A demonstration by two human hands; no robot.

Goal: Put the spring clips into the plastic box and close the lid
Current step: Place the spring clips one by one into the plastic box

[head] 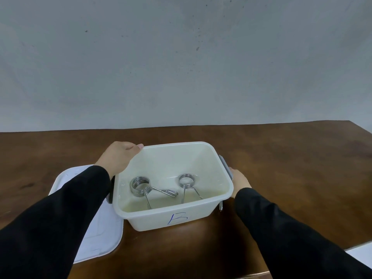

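The white plastic box (177,216), marked with a blue letter, stands open on the brown table. Two metal spring clips lie on its floor: one (141,186) at the left and one (187,181) at the right. The white lid (104,234) lies flat on the table left of the box, partly under my left sleeve. My left hand (118,158) curls over the box's far left corner. My right hand (239,181) presses against the box's right side below the grey latch (226,166), its fingertips hidden. A thin metal loop (221,206) shows beside the box's right front corner.
The brown wooden table (291,168) runs back to a grey wall. Its right edge falls away at the lower right, where a pale floor (360,254) shows. A second grey latch (110,198) sits on the box's left side.
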